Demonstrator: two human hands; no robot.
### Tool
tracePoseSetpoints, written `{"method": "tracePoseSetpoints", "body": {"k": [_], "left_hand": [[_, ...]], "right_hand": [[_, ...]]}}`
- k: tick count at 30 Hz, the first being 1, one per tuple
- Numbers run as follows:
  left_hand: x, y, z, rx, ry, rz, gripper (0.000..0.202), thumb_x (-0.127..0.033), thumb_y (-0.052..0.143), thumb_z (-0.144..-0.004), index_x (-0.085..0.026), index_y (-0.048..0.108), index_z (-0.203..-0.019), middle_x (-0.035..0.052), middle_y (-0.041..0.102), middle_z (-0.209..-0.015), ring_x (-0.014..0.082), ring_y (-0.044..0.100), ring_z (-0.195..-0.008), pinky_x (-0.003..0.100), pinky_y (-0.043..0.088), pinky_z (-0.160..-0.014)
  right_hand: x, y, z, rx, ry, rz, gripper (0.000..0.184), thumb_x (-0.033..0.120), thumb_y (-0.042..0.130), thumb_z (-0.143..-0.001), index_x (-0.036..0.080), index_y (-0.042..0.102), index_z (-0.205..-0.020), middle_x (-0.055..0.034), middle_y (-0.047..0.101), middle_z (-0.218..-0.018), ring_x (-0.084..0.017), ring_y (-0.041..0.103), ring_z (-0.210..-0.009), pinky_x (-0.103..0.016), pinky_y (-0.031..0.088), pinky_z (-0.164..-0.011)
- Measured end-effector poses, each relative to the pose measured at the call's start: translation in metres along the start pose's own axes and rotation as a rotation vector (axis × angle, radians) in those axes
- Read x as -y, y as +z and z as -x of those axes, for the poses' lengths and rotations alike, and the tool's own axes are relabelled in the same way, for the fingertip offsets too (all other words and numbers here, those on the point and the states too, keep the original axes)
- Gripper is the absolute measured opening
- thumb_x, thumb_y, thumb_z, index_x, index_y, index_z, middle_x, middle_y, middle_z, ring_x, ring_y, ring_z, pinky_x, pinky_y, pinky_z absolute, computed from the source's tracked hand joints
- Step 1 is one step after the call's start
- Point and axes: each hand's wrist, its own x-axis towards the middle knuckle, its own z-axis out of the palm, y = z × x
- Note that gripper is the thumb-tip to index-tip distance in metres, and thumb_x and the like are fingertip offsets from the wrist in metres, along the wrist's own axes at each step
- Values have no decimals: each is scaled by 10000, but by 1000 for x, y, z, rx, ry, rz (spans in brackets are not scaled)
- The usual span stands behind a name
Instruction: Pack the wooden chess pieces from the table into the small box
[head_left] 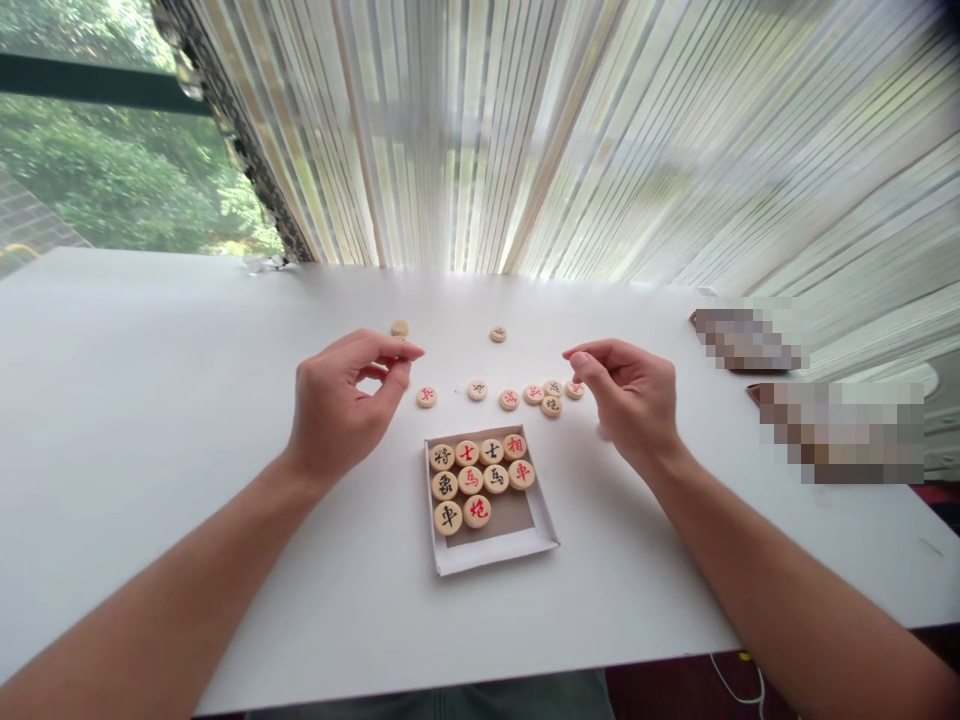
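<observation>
Forearms (217, 570) flank a box (499, 550) of 10 discs (470, 481), left hand (337, 395) and right hand (634, 395) pinched together, apparently empty.

One box (495, 548) holds ten chess pieces (470, 480), five marked red, five black, alongside at least nine loose pieces (509, 400).

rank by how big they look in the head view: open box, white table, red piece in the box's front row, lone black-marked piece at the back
1. white table
2. open box
3. front-row red piece
4. back black-marked piece; it lies farther away, so true size is unsure
</observation>
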Motion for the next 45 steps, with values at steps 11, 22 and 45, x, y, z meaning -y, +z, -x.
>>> {"method": "tracePoseSetpoints", "body": {"k": [11,22,45], "left_hand": [[16,-3,-3,-18,-110,11,126,-191,726,-933,-218,826,-1003,22,820,-989,170,779,-874,251,655,-721],[16,-2,-3,-22,-151,-12,118,-214,729,-925,-211,826,-991,40,826,-978,181,780,-850,276,653,-711],[6,-2,-2,3,-142,-1,138,-199,712,-916,-219,829,-985,33,820,-966,173,777,-856,247,640,-691]], "right_hand": [[-9,-6,-15,-89,22,-27,173,324,713,-864,174,778,-807,-27,696,-671,-162,605,-597,-275,464,-523],[-10,-15,-19,220,26,169,181,298,698,-850,156,778,-770,-21,673,-634,-135,532,-566,-272,401,-529],[-7,-31,-23,741,-111,406,189,350,815,-839,195,800,-946,-20,733,-835,-151,607,-713,-274,483,-662]]}}
